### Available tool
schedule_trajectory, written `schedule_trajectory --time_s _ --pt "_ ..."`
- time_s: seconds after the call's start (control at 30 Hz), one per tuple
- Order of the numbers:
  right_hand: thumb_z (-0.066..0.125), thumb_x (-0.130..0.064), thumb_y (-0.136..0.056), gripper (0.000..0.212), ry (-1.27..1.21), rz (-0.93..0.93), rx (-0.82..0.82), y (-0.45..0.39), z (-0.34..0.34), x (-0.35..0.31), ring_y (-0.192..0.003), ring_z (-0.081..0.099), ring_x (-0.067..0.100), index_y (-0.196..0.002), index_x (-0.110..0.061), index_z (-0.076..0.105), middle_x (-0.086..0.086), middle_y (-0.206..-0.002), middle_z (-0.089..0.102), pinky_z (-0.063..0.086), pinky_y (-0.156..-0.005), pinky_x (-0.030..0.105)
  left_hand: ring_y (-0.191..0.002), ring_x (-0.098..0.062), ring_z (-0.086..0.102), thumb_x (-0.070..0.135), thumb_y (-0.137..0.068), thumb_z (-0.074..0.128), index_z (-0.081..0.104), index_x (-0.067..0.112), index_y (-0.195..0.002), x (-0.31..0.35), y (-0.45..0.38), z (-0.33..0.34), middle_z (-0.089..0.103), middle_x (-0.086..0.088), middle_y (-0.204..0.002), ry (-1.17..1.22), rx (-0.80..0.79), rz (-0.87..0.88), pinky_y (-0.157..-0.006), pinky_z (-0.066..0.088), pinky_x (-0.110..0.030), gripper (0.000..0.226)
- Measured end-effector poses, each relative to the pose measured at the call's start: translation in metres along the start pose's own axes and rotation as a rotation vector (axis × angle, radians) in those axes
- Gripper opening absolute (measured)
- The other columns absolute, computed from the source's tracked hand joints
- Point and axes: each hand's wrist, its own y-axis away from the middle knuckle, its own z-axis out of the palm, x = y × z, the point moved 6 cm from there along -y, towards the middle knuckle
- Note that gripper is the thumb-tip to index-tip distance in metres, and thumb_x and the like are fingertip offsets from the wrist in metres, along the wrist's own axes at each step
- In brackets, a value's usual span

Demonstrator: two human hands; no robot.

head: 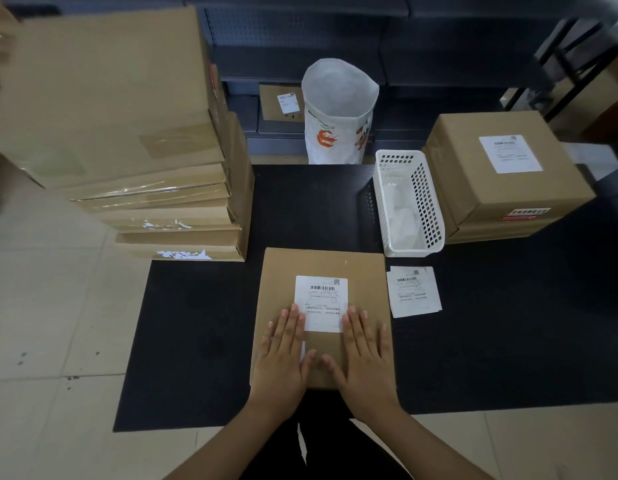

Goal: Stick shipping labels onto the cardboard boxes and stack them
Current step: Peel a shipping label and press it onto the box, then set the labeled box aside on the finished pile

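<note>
A flat cardboard box lies on the black mat in front of me, with a white shipping label on its top. My left hand lies flat on the box, its straight fingertips on the label's lower left corner. My right hand lies flat beside it, fingertips at the label's lower right edge. Loose labels sit on the mat just right of the box. A labelled box stack stands at the right. A tall stack of unlabelled boxes stands at the left.
A white perforated basket sits between the box and the right stack. A white sack stands behind the black mat. Dark shelving runs along the back, holding a small labelled box. Tiled floor surrounds the mat.
</note>
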Motion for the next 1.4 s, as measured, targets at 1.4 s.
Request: schedule_trajectory --time_s 1.4 --pt "0.054 -0.05 -0.091 0.05 -0.802 0.52 0.411 -0.044 -0.163 0.053 -0.109 0.053 0.013 -0.133 -0.022 0.051 -0.009 -0.118 0.057 0.045 -0.09 0.034 -0.106 -0.013 0.059 0.049 -0.083 0.066 0.051 0.027 -0.133 -0.013 -0.046 -0.143 0.057 0.004 -0.12 1.056 0.404 -0.423 -0.092 0.051 -0.038 0.057"
